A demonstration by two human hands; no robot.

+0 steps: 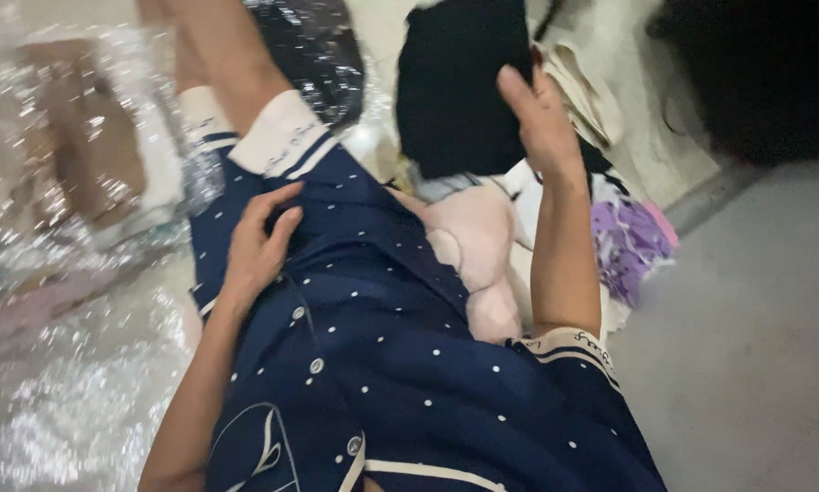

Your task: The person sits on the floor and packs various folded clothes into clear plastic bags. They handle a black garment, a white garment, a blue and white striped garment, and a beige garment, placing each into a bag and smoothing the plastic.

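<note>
Looking down through the head camera, I see my left hand (pixel 256 246) in the left centre of the frame, lying flat on the navy dotted pyjama fabric (pixel 400 364) that fills the lower middle. Its fingers are loosely curled and rest on the cloth near the button placket; the hand grips nothing that I can make out, it only presses on the fabric. My right hand (pixel 541 118) is in the upper middle, raised against a black garment (pixel 450 87). The thumb lies along the edge of that dark cloth and the other fingers go behind it, so the hand appears closed on the garment, though the grip itself is partly hidden.

The black garment sits at the top centre of the frame, on a heap of clothes. Just below it, between my two forearms, lies a pale pink soft piece (pixel 478 255), touching the navy fabric. To the right of my right forearm there is a purple patterned cloth (pixel 628 241), and above it a cream fabric (pixel 592 91). The left side of the frame is taken up by shiny clear plastic wrap (pixel 63 364), blurred, with brownish shapes under it. The lower right shows a plain grey floor (pixel 756 346).
</note>
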